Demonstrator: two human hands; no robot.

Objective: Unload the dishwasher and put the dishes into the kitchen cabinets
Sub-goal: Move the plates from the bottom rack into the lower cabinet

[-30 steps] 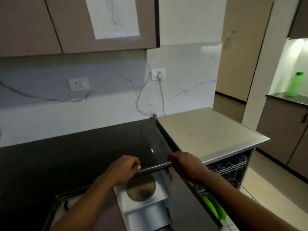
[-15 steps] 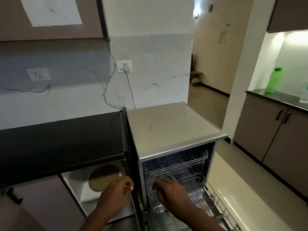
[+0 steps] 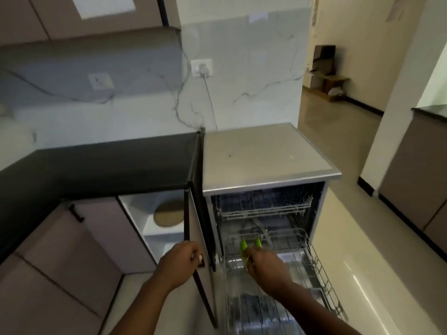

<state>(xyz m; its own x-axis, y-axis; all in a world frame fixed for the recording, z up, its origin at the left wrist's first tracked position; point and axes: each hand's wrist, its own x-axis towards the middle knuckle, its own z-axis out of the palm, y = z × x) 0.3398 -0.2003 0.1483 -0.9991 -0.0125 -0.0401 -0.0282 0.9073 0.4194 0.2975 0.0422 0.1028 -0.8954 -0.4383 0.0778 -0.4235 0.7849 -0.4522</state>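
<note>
Plates [image 3: 244, 247], green, grasped in right grip [image 3: 263, 264] at lower rack [image 3: 321, 269].
Cabinet door [image 3: 193, 238] held by left grip [image 3: 180, 258]; snagging on rack wires is risked.

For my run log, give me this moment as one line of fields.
stage: unloading lower rack | left hand: holds cabinet door edge | right hand: grips green plate | dishwasher: open

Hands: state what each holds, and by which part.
Left hand grips the cabinet door by its edge. Right hand reaches the green plates; a grip cannot be told.
</note>
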